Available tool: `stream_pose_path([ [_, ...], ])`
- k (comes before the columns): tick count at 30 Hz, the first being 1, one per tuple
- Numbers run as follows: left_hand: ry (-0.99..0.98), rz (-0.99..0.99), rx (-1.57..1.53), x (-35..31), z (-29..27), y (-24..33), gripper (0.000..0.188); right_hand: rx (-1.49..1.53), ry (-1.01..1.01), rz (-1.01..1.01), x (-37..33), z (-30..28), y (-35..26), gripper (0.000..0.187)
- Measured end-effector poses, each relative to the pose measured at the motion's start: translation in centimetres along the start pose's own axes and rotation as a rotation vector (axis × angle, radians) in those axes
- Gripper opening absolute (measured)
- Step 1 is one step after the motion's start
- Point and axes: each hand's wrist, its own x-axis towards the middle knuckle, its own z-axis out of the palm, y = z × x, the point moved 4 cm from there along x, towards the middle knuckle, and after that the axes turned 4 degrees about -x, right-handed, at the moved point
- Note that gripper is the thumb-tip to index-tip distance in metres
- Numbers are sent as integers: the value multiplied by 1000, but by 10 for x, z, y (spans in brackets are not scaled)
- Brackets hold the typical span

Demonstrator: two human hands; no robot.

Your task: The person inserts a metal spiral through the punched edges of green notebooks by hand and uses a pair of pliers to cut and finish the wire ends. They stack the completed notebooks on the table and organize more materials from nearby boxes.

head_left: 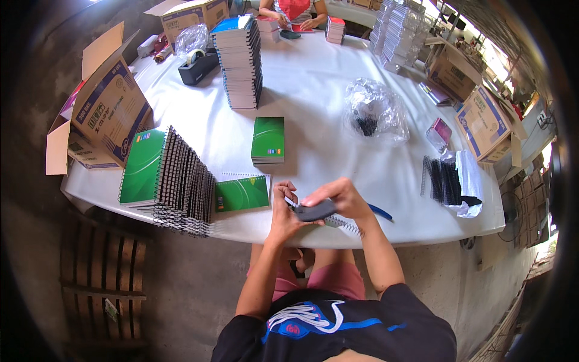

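Note:
At the table's front edge my left hand (286, 208) is closed on a small notebook with a dark grey cover (316, 211). Curled over the same notebook, my right hand (339, 198) presses its fingers on the top and right end, slightly blurred. A loose spiral coil (342, 224) trails from the notebook toward my right wrist. Left of my hands lies an open-coiled green notebook (242, 194). A short stack of green pads (268, 140) sits ahead of them. Beside my right forearm rests a blue curved handle (380, 212), its other end hidden by the arm.
A tall leaning pile of green spiral notebooks (145, 169) stands left, a higher pad stack (236, 63) behind it. A tape dispenser (199, 67), cartons (111, 114), a plastic bag (377, 108) and black coils (447, 180) surround the work. Across the table sits another person (294, 12).

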Motion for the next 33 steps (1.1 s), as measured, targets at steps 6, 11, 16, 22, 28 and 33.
stream_pose_path([
  [6, 9, 20, 8, 2, 0, 2, 96, -166, 70, 193, 3, -9, 23, 36],
  [11, 13, 146, 77, -1, -3, -3, 67, -280, 305, 259, -15, -39, 18, 41],
  [16, -40, -185, -364, -2, 0, 7, 26, -1043, 609, 387, -85, -107, 20, 40],
  [22, 130, -231, -522, -5, -4, 17, 17, -1351, 404, 632, -138, -32, 10, 55],
  [28, 266, 124, -206, 2, -7, 41, 21, -1275, 581, 539, -149, -6, 11, 47],
  [33, 284, 317, 11, 0, -9, 74, 28, -1003, 581, 181, -90, 35, -66, 43],
])
